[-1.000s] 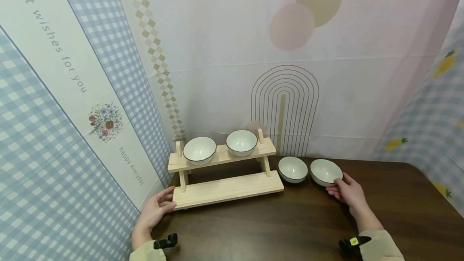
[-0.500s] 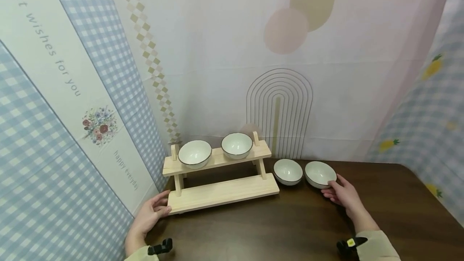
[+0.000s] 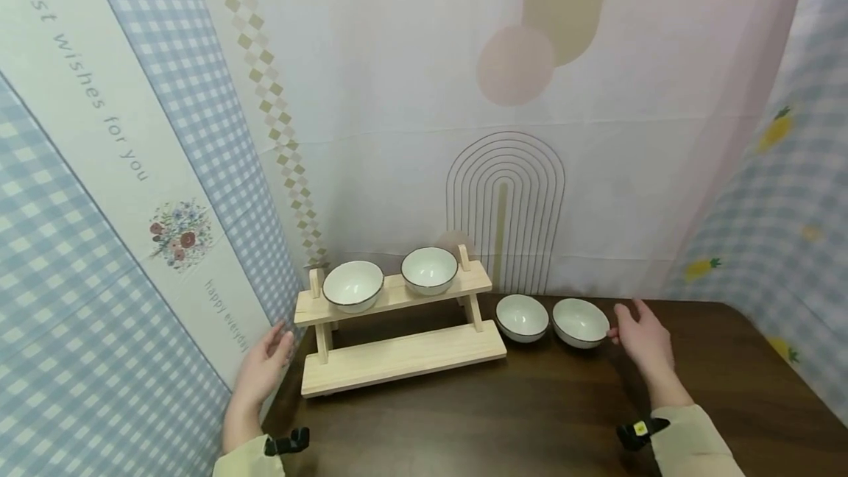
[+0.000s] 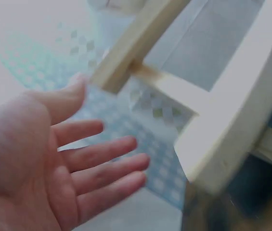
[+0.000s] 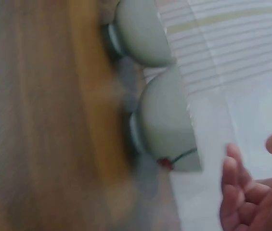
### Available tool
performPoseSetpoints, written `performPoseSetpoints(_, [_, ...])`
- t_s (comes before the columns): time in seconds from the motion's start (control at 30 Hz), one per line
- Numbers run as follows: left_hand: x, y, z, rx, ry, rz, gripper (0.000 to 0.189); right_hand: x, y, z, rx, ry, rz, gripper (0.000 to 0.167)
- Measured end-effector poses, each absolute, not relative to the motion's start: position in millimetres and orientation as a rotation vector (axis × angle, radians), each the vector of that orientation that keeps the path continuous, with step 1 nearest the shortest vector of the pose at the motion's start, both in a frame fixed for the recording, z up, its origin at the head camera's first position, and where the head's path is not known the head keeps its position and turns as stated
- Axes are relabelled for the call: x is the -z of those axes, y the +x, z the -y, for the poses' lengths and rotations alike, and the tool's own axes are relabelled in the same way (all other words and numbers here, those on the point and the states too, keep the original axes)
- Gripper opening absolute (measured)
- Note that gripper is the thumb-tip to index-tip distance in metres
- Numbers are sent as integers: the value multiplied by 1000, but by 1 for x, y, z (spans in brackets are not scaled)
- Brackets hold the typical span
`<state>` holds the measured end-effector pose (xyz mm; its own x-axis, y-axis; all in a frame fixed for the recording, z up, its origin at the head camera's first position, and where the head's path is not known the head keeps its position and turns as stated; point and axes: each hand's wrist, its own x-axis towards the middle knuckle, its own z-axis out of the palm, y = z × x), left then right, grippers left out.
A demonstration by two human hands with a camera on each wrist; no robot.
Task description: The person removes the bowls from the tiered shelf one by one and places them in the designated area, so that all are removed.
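Note:
A two-tier wooden stand (image 3: pixel 404 361) is on the brown table, its lower shelf bare. On its upper shelf sit two white dark-rimmed bowls, the left bowl (image 3: pixel 354 287) and the right bowl (image 3: pixel 429 271). Two similar bowls stand side by side on the table right of the stand: a nearer-to-stand bowl (image 3: pixel 522 319) and an outer bowl (image 3: pixel 580 323). My left hand (image 3: pixel 260 368) is apart from the stand's left end, fingers spread in the left wrist view. Just right of the outer bowl, my right hand (image 3: pixel 642 338) holds nothing, its fingers loosely bent.
A patterned cloth wall (image 3: pixel 384 168) rises behind the table. Blue checked cloth (image 3: pixel 218 131) closes off the left side, near my left hand, and another checked cloth (image 3: pixel 748 219) hangs at the right. The brown table top (image 3: pixel 464 418) stretches in front of the stand.
My left hand has let go of the lower shelf's left end and moved slightly away. My right hand has released the outer bowl's rim and drawn back right. The head view has shifted slightly.

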<state>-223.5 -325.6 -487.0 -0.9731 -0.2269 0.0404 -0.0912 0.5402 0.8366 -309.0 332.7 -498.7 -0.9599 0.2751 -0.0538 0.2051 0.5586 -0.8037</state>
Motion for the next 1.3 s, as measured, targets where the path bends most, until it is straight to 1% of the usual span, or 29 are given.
performPoseSetpoints(0.13, [471, -239, 323, 1462, 273, 2571, 74, 481, -319, -307, -1273, -305, 2663, 73])
performPoseSetpoints(0.3, [459, -258, 320, 1451, 191, 2609, 67, 462, -335, -251, -1354, -1, 2629, 61])
performPoseSetpoints(0.4, [456, -263, 322, 1430, 172, 2642, 64, 453, -345, -212, -1504, 132, 2633, 60])
performPoseSetpoints(0.5, [454, -267, 324, 1450, 163, 2657, 63, 444, -352, -178, -1604, 197, 2653, 60])
performPoseSetpoints(0.67, [449, -277, 329, 1555, 150, 2682, 69, 428, -356, -136, -1678, 284, 2684, 60])
performPoseSetpoints(0.83, [442, -287, 333, 1564, 127, 2747, 74, 418, -355, -111, -1680, 354, 2688, 60])
performPoseSetpoints(1.03, [439, -291, 332, 1514, 107, 2766, 68, 414, -357, -96, -1688, 395, 2681, 63])
performPoseSetpoints(1.3, [444, -287, 334, 1597, 181, 2703, 65, 416, -357, -78, -1840, 383, 2649, 71])
